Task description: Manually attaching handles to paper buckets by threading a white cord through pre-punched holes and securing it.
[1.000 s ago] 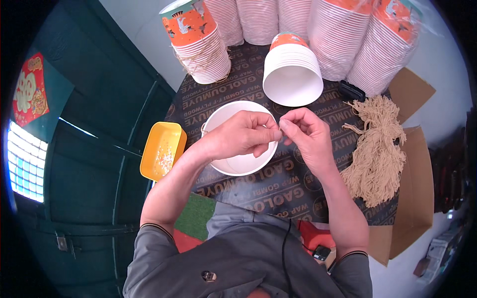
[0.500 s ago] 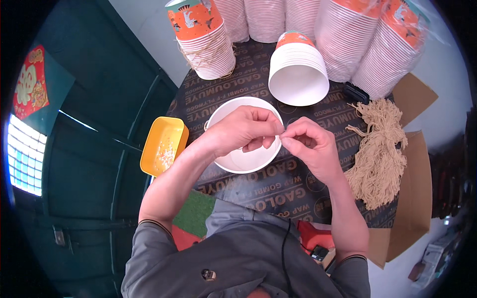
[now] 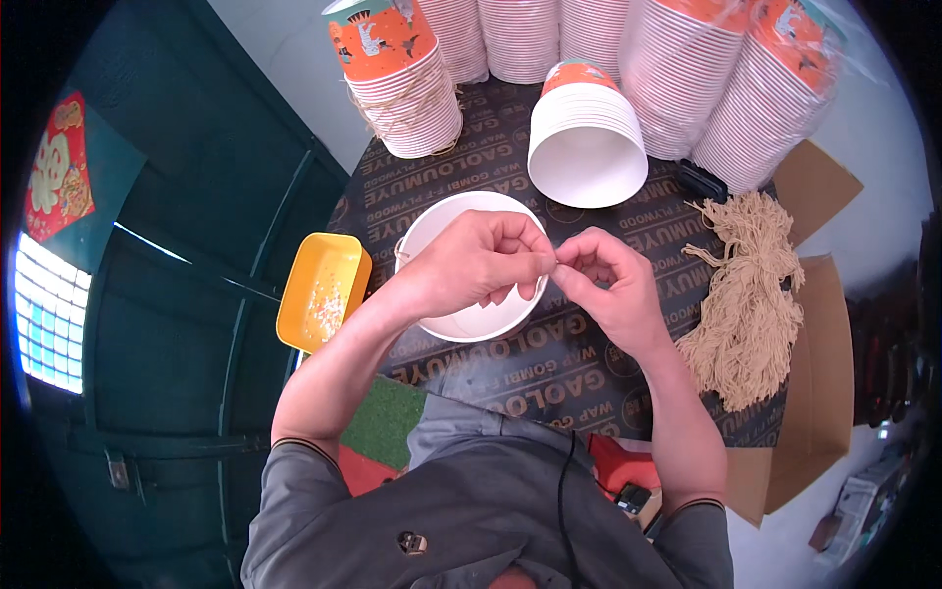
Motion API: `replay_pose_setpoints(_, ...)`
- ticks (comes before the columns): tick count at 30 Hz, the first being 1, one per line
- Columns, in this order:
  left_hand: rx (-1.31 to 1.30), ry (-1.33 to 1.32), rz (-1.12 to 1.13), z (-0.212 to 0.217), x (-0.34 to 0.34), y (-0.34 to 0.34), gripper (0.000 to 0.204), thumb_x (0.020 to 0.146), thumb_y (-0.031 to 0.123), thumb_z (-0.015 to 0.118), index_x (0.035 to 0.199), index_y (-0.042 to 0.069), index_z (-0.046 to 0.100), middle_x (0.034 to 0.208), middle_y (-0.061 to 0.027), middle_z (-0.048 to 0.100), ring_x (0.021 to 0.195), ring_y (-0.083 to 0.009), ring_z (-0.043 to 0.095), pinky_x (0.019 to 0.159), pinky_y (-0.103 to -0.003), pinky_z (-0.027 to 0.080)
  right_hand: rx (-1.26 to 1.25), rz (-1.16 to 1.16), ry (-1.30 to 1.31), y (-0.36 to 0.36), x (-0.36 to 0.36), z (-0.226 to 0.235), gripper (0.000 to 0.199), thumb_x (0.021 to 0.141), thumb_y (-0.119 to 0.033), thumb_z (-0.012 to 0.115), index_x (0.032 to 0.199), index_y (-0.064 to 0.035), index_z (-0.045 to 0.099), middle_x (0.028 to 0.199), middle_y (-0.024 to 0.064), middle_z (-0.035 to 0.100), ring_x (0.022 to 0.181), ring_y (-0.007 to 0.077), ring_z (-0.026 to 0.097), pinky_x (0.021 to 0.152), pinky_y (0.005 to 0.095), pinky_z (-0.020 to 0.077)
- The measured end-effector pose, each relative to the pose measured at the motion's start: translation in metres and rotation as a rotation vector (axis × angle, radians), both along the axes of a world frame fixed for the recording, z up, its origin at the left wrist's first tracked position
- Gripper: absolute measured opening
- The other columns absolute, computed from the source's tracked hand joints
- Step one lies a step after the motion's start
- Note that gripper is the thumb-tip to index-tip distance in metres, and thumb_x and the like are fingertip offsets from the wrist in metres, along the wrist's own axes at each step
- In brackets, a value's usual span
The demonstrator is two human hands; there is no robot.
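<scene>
My left hand (image 3: 483, 257) is closed in a pinch above a white paper bucket (image 3: 471, 326), hiding much of its opening. Fingertip to fingertip with it, my right hand (image 3: 613, 287) pinches too, just right of the bucket's rim. Whatever lies between the fingertips is too small to make out. A short piece of tan cord (image 3: 402, 254) shows at the bucket's left rim. To the right lies a bundle of tan cords (image 3: 746, 304) on the dark printed tabletop (image 3: 510, 368).
A yellow tray (image 3: 294, 294) with small pale bits stands left. Behind are a cord-wrapped stack of buckets (image 3: 407, 108), a tipped stack (image 3: 586, 108) and several plastic-wrapped stacks (image 3: 677, 83). A black object (image 3: 703, 181) lies near the cords; a cardboard box (image 3: 819, 363) is at right.
The white bucket has shifted slightly left under my hands. My hands stay pinched together in nearly the same place, with the right fingers slightly changed in pose.
</scene>
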State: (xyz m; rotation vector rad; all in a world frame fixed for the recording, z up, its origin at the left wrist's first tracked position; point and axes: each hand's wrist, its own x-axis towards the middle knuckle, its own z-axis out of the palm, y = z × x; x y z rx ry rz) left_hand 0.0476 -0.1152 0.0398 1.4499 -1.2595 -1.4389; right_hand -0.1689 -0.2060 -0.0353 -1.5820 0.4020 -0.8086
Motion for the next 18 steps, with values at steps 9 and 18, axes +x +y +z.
replay_pose_setpoints(9, -0.337, -0.383, 0.036, -0.010, -0.005, 0.005, 0.015, 0.106, 0.017, 0.075, 0.112, 0.004, 0.072, 0.084, -0.0007, 0.072, 0.070, -0.0078, 0.065, 0.063, -0.026, 0.052, -0.044, -0.018, -0.011, 0.002, 0.002, -0.001, 0.013, 0.103, -0.010, 0.077, 0.107, 0.0005, 0.070, 0.100, 0.0028, 0.072, 0.086, 0.0067, 0.068, 0.076, 0.0243, 0.0555)
replay_pose_setpoints(18, -0.820, -0.841, -0.007, -0.013, -0.012, 0.004, 0.011, 0.101, 0.009, 0.076, 0.110, 0.006, 0.071, 0.099, -0.0102, 0.072, 0.094, -0.0327, 0.076, 0.081, -0.040, 0.060, 0.197, 0.093, -0.095, -0.005, -0.003, -0.010, 0.009, 0.108, -0.008, 0.070, 0.111, -0.0003, 0.070, 0.103, 0.0025, 0.075, 0.090, 0.0071, 0.071, 0.080, 0.0248, 0.0586)
